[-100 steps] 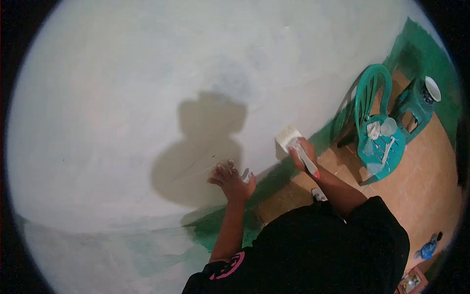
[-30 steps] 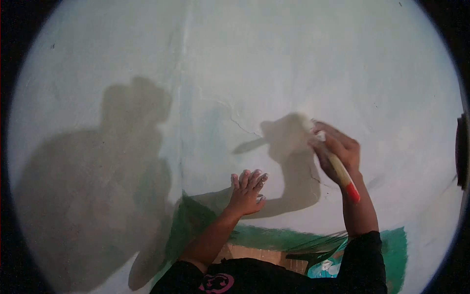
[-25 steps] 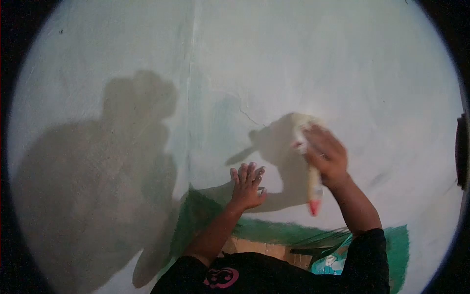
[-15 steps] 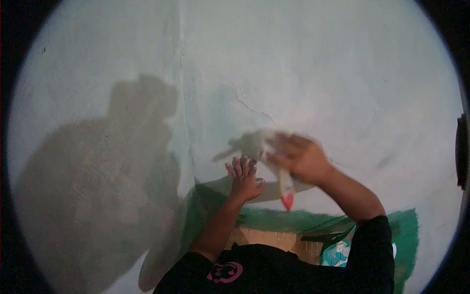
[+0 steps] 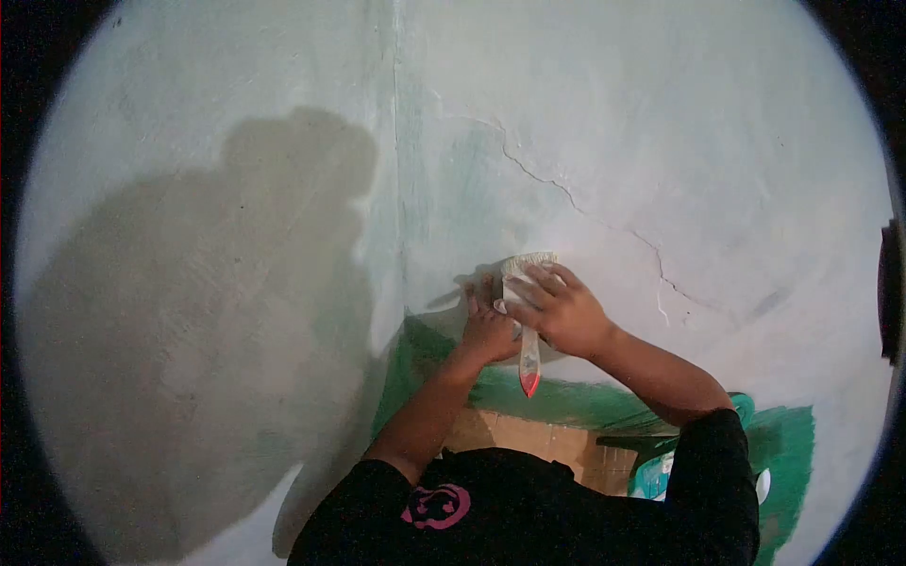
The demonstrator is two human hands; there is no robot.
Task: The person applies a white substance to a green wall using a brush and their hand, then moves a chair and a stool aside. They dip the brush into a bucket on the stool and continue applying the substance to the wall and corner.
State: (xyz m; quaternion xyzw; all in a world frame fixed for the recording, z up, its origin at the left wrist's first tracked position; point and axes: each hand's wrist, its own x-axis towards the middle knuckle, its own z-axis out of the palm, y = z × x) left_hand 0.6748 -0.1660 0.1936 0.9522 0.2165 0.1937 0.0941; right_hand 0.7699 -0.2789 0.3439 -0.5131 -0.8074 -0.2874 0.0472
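Note:
My right hand (image 5: 569, 316) grips a wide paintbrush (image 5: 530, 357) by its upper part. Pale bristles point up against the white wall (image 5: 604, 264), and the red-tipped handle hangs down. Just left of it, my left hand (image 5: 488, 332) lies with outstretched fingers at the wall, partly hidden behind the brush. Both hands have whitish smears on the fingers. Above them a thin crack (image 5: 538, 175) runs down to the right across the wall.
A vertical wall corner (image 5: 398, 170) stands to the left, my shadow covering the left wall (image 5: 142, 377). Below are a green painted band (image 5: 566, 401), a tiled floor (image 5: 495, 429) and a partly hidden turquoise item (image 5: 649, 479). A dark object (image 5: 889, 292) sits at the right edge.
The paintbrush and my right hand, blurred before, now show sharply, closer to my left hand. The view has shifted, so the corner and crack appear further right.

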